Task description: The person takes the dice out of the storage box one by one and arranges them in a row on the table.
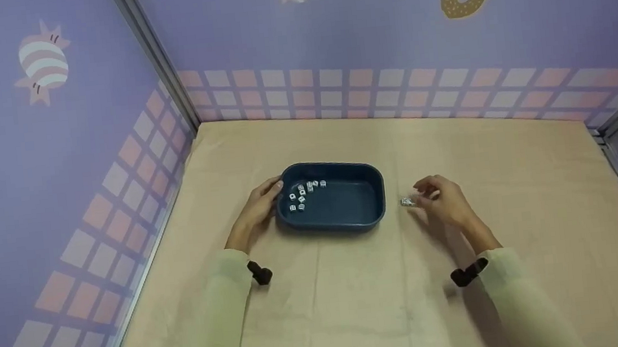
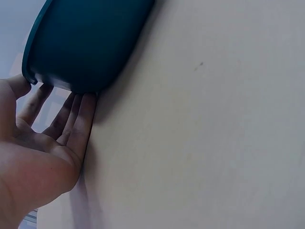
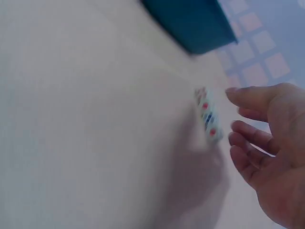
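A dark blue rectangular tray (image 1: 342, 228) stands on the table with several small white dice (image 1: 301, 199) inside, gathered toward its left end. My left hand (image 1: 258, 205) holds the tray's left end. In the left wrist view, the left thumb (image 2: 19, 87) is at the rim and the fingers touch the outer wall underneath. To the right of the tray is a short row of white dice (image 3: 208, 114) with red and blue dots, blurred in the right wrist view. My right hand (image 1: 443, 201) is just beside this row, fingers loosely bent, with a small gap showing.
A pale cloth-like cover (image 1: 354, 294) spreads over the table. Purple panels (image 1: 374, 25) with a pink and white grid enclose the back and sides, joined by metal posts (image 1: 158, 52). Each wrist wears a black camera mount (image 1: 261, 273).
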The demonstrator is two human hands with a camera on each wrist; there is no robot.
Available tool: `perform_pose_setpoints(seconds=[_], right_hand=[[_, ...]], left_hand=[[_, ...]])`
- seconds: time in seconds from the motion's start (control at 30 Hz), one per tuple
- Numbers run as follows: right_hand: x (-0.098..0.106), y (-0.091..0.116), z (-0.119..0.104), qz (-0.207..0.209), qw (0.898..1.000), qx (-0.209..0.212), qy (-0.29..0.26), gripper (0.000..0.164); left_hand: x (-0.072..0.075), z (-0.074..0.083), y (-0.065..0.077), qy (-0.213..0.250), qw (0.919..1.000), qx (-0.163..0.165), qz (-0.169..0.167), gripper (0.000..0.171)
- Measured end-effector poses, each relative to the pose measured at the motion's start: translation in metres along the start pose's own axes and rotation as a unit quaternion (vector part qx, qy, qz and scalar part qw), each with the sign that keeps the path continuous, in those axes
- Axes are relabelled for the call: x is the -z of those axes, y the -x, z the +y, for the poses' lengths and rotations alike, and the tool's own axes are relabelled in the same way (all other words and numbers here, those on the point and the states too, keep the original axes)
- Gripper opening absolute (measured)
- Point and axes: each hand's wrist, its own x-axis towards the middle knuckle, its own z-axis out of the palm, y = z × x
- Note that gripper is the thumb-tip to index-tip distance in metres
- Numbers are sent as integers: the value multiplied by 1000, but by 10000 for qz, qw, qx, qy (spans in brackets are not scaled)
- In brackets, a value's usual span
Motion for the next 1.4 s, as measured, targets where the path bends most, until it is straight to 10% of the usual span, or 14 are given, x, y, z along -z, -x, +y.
perform_pose_setpoints(seconds=[0.23,0.47,0.9,1.4], right_hand=[[-29,-25,-57,684,9937,778,-418,21],[-77,-50,-95,289,9934,942,-579,21],[-138,-80,-99,-255,9982,478,-271,42],[-145,-89,-102,-1001,9917,524,617,60]], left_hand=[[0,-2,0,-116,9999,71,67,52],[-2,-2,-2,-281,9996,3,97,51],[-2,-1,-1,-409,9989,-120,-174,52],[2,0,2,-251,9995,205,16,54]])
